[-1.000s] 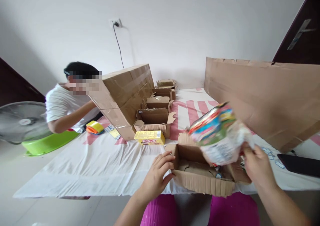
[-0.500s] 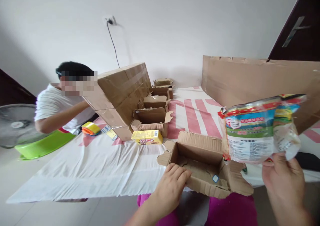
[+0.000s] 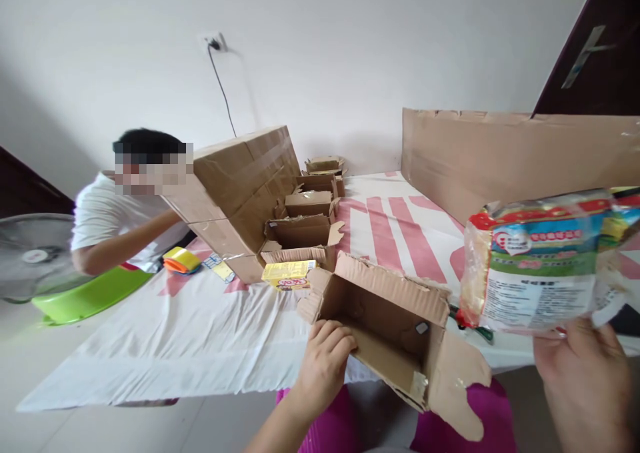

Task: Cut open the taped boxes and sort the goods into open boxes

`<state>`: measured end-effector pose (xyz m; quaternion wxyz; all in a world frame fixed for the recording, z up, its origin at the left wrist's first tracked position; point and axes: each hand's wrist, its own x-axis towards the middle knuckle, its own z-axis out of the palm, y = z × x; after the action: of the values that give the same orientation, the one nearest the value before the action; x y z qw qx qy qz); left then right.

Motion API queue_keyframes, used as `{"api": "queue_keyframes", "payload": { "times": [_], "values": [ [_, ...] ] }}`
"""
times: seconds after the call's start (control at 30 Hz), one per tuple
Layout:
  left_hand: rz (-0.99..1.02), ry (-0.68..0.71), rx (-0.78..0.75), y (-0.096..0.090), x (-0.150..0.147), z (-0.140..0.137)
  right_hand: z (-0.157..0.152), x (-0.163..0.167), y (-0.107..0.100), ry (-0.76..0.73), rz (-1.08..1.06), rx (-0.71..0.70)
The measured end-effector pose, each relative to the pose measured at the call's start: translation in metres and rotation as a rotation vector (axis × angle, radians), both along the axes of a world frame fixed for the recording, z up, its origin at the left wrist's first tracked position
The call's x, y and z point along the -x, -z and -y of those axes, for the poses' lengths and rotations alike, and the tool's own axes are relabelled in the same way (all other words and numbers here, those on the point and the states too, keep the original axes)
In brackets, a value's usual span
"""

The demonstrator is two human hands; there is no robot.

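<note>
My left hand (image 3: pixel 327 356) grips the near left edge of an open cardboard box (image 3: pixel 385 333), fingers curled over its rim. The box is tilted at the table's front edge, its torn flaps spread, with a small white-and-blue piece (image 3: pixel 422 327) inside. In my right hand (image 3: pixel 583 366) is a printed plastic food packet (image 3: pixel 543 266), pinched by its lower edge and held up to the right of the box. A yellow carton (image 3: pixel 287 275) lies on the cloth just beyond the box's left flap.
Several open cardboard boxes (image 3: pixel 300 233) stand in a row beside a tall cardboard partition (image 3: pixel 240 186). A cardboard panel (image 3: pixel 465 153) stands at right. Across the table, a person (image 3: pixel 120 219) reaches behind the partition. Orange-yellow cloth (image 3: pixel 183 259) lies left; a fan (image 3: pixel 35 256) stands beyond.
The box has tipped and turned under my left hand, its right end dropping toward me. My right hand has carried the packet farther right, away from the box.
</note>
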<state>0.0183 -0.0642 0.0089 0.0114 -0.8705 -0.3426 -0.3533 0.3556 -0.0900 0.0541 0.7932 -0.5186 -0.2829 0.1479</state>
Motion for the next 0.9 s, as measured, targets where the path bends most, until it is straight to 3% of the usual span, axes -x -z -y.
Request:
{"api": "queue_keyframes", "payload": {
  "times": [0.13,0.27,0.4,0.47,0.6,0.73,0.9],
  "values": [
    [0.058,-0.028,0.049,-0.003,0.008,-0.003,0.000,0.009,-0.010,0.012,-0.155,0.025],
    [0.300,-0.041,0.345,-0.003,0.027,-0.011,0.000,0.008,-0.009,0.020,-0.206,0.023],
    [0.714,-0.046,0.758,-0.007,0.045,-0.026,-0.005,-0.003,0.019,0.043,-0.252,0.112],
    [0.850,-0.020,0.877,-0.011,0.049,-0.032,-0.007,-0.011,0.039,0.060,-0.182,0.185],
    [0.901,-0.047,0.925,-0.018,0.050,-0.040,-0.010,-0.025,0.068,0.024,0.175,0.463],
    [0.854,-0.115,0.907,-0.023,0.050,-0.044,-0.013,-0.025,0.077,-0.116,0.385,0.690],
    [0.522,-0.201,0.779,-0.053,0.039,-0.047,-0.023,-0.016,0.080,-0.309,0.580,0.812]
  ]
}}
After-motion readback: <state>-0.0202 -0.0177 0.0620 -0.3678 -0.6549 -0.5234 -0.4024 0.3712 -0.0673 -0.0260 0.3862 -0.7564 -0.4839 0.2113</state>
